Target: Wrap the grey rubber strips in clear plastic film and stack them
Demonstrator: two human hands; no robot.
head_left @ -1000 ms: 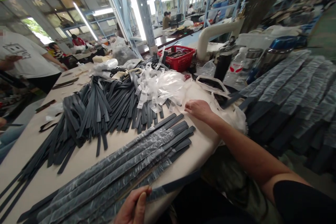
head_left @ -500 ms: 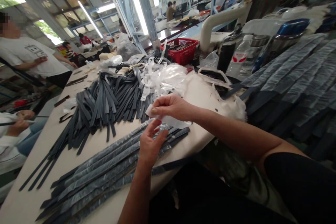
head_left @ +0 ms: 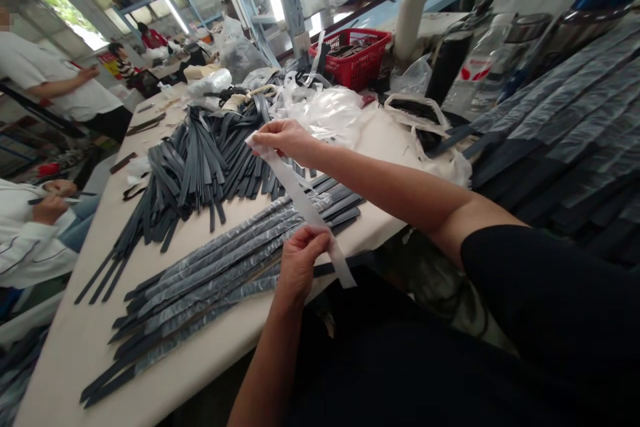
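Note:
A white translucent strip point(head_left: 294, 190) is stretched between my two hands over the table edge. My right hand point(head_left: 283, 139) pinches its upper end, farther from me. Lower down, my left hand point(head_left: 306, 255) grips the same strip, and its loose tail hangs past the fingers toward my lap. Beneath the strip lie several dark grey straps point(head_left: 215, 260) side by side, their middles covered in clear plastic film. A heap of loose dark straps point(head_left: 195, 160) spreads behind them, with a pile of white strips point(head_left: 320, 110) to its right.
The cream tabletop point(head_left: 65, 347) runs away to the left. At the back stands a red basket point(head_left: 357, 60), with a plastic bottle point(head_left: 483, 63) and a thick pale pipe point(head_left: 415, 7) near it. Film-covered straps point(head_left: 565, 127) lie at the right. Two people point(head_left: 45, 227) are at the left.
My right hand has moved up and left, drawing the strip out straight. My left hand, loosely open before, has closed on the strip lower down. The view has shifted slightly.

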